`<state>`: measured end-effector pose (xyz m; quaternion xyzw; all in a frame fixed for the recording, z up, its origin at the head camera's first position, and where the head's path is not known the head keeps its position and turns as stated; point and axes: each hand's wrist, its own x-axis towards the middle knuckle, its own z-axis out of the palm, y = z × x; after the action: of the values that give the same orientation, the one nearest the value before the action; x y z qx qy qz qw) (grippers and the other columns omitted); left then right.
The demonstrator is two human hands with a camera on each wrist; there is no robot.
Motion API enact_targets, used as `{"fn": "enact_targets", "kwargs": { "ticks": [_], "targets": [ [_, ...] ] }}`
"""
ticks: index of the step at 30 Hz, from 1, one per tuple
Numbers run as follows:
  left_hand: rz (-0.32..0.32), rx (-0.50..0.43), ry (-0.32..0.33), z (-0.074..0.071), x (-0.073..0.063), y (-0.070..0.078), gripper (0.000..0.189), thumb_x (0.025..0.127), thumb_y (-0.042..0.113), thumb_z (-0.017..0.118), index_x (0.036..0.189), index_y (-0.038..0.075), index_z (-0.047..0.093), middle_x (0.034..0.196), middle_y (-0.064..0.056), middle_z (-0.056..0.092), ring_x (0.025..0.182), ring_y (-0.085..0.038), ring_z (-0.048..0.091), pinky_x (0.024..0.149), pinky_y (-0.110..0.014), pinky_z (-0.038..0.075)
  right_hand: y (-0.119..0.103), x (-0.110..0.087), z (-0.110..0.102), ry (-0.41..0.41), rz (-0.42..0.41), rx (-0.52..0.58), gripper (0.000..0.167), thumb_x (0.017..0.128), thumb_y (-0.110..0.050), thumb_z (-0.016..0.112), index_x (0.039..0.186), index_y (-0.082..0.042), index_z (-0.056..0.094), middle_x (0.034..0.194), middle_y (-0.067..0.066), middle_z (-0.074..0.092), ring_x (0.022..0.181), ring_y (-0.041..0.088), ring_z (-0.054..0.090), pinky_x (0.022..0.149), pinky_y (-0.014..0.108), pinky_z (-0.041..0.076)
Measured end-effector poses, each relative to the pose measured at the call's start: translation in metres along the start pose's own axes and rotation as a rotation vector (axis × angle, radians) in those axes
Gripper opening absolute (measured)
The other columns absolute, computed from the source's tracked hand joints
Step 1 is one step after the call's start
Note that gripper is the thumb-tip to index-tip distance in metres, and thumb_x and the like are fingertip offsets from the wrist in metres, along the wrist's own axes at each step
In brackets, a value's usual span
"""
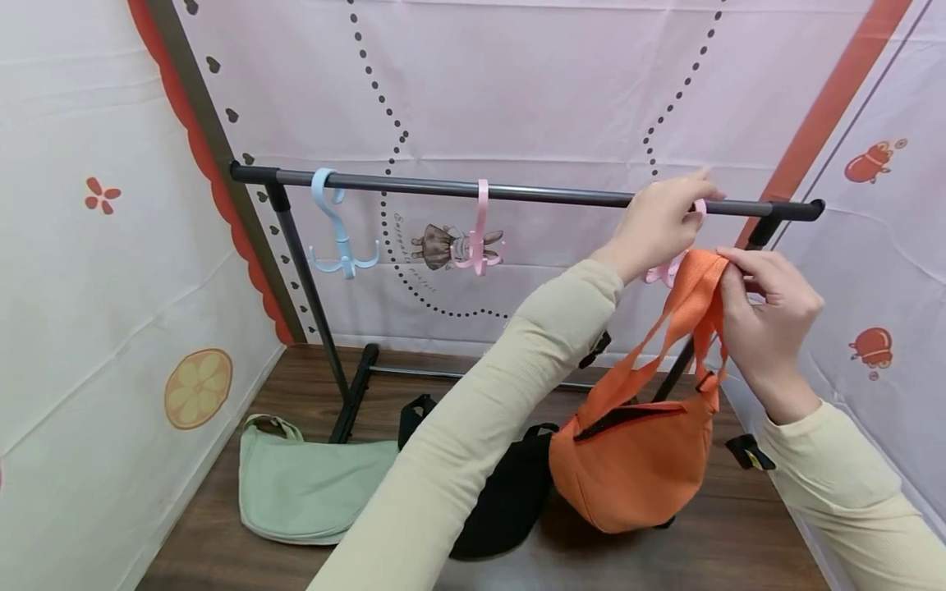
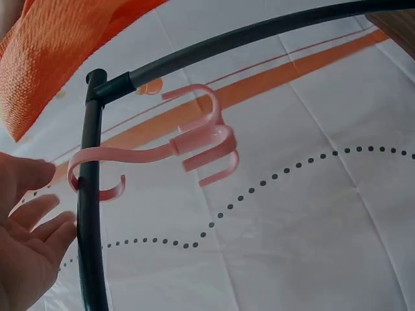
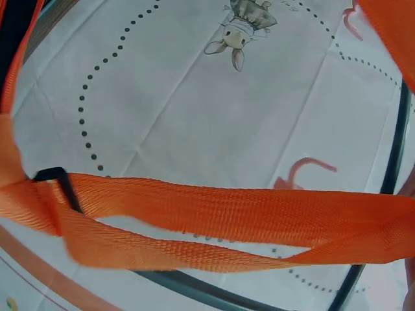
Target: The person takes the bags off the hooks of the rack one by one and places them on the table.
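My left hand (image 1: 654,226) is at the right end of the dark rail, beside a pink four-pronged hook (image 2: 201,139) hung there. Its fingers are loosely spread around the rail and hold nothing, as the left wrist view shows. My right hand (image 1: 772,316) pinches the strap (image 3: 259,210) of an orange shoulder bag (image 1: 639,472) between thumb and fingers, just right of that hook. The bag hangs below with its top partly open, tilted. In the head view my left hand hides part of the hook; whether the strap touches it, I cannot tell.
A second pink hook (image 1: 480,238) and a blue hook (image 1: 343,238) hang along the rail (image 1: 554,195). On the wooden floor lie a pale green bag (image 1: 318,488) and a black bag (image 1: 510,501), partly behind my left sleeve. Printed cloth walls surround the rack.
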<state>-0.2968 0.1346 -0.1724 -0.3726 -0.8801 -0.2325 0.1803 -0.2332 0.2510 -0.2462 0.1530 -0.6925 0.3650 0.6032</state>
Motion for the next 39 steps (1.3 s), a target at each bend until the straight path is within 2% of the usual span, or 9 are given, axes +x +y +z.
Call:
{"fn": "enact_targets", "kwargs": {
  "ticks": [4,5,10,13,18,22,27,33,39],
  "targets": [
    [0.027,-0.093,0.107,0.0,-0.022,-0.008,0.031,0.094,0.014,0.046,0.123,0.018,0.057,0.142,0.001,0.037,0.126,-0.003,0.036,0.097,-0.008,0.028,-0.003,0.001,-0.005,-0.007,-0.041,-0.008,0.015,0.082,-0.005,0.061,0.083,0.004,0.072,0.075,0.024,0.064,0.072,-0.007,0.053,0.07,0.007,0.045],
    [0.039,-0.126,0.135,0.002,-0.029,-0.01,0.032,0.094,0.014,0.047,0.124,0.016,0.056,0.141,0.0,0.039,0.121,-0.003,0.043,0.093,-0.007,0.031,-0.004,0.001,-0.006,-0.011,-0.044,-0.01,0.015,0.082,-0.006,0.061,0.084,0.004,0.072,0.076,0.024,0.064,0.072,-0.007,0.053,0.07,0.007,0.045],
    [0.078,-0.231,0.214,0.014,-0.075,-0.029,0.039,0.089,0.018,0.058,0.126,0.007,0.052,0.134,-0.006,0.048,0.118,-0.009,0.047,0.098,-0.008,0.027,-0.008,0.005,-0.01,-0.08,-0.025,-0.045,0.017,0.083,-0.008,0.06,0.089,0.002,0.072,0.08,0.022,0.065,0.074,-0.011,0.053,0.07,0.005,0.043],
    [0.049,-0.287,0.214,0.028,-0.111,-0.044,0.048,0.085,0.021,0.064,0.128,0.006,0.049,0.133,-0.007,0.048,0.125,-0.012,0.041,0.102,-0.014,0.026,-0.01,0.008,-0.011,-0.129,0.006,-0.068,0.018,0.084,-0.008,0.059,0.09,0.003,0.071,0.078,0.005,0.066,0.073,-0.013,0.053,0.069,0.003,0.042],
    [-0.113,-0.386,0.171,0.071,-0.172,-0.072,0.059,0.08,0.024,0.07,0.132,0.007,0.045,0.135,-0.008,0.047,0.124,-0.018,0.042,0.101,-0.03,0.035,-0.016,0.01,-0.012,-0.141,0.055,-0.075,0.017,0.083,-0.005,0.058,0.089,0.005,0.071,0.081,-0.027,0.053,0.069,-0.013,0.052,0.066,0.002,0.041],
    [-0.301,-0.465,0.119,0.109,-0.217,-0.093,0.067,0.08,0.029,0.07,0.136,0.008,0.04,0.138,-0.011,0.041,0.125,-0.025,0.04,0.099,-0.043,0.037,-0.023,0.009,-0.013,-0.144,0.061,-0.062,0.016,0.083,-0.003,0.058,0.089,0.005,0.071,0.082,-0.028,0.054,0.068,-0.012,0.052,0.066,0.002,0.041],
    [-0.469,-0.652,0.071,0.15,-0.262,-0.107,0.076,0.079,0.034,0.07,0.139,0.006,0.032,0.14,-0.014,0.037,0.126,-0.03,0.037,0.098,-0.046,0.037,-0.033,0.006,-0.014,-0.158,0.056,-0.033,0.015,0.082,-0.002,0.059,0.088,0.006,0.071,0.082,-0.026,0.056,0.068,-0.01,0.054,0.066,0.003,0.042],
    [-0.575,-0.937,0.042,0.173,-0.299,-0.098,0.076,0.08,0.033,0.068,0.14,0.005,0.029,0.14,-0.017,0.035,0.126,-0.032,0.037,0.099,-0.045,0.037,-0.047,0.004,-0.019,-0.153,0.042,-0.02,0.015,0.082,-0.005,0.06,0.087,0.003,0.072,0.08,-0.018,0.061,0.067,-0.011,0.055,0.065,0.003,0.043],
    [-0.608,-1.088,0.066,0.182,-0.313,-0.083,0.074,0.079,0.021,0.071,0.138,0.001,0.031,0.135,-0.019,0.039,0.121,-0.031,0.043,0.097,-0.046,0.038,-0.058,0.003,-0.026,-0.152,0.056,0.009,0.015,0.081,-0.005,0.06,0.087,0.003,0.072,0.08,-0.018,0.062,0.067,-0.009,0.056,0.064,0.004,0.044]
  ]
}}
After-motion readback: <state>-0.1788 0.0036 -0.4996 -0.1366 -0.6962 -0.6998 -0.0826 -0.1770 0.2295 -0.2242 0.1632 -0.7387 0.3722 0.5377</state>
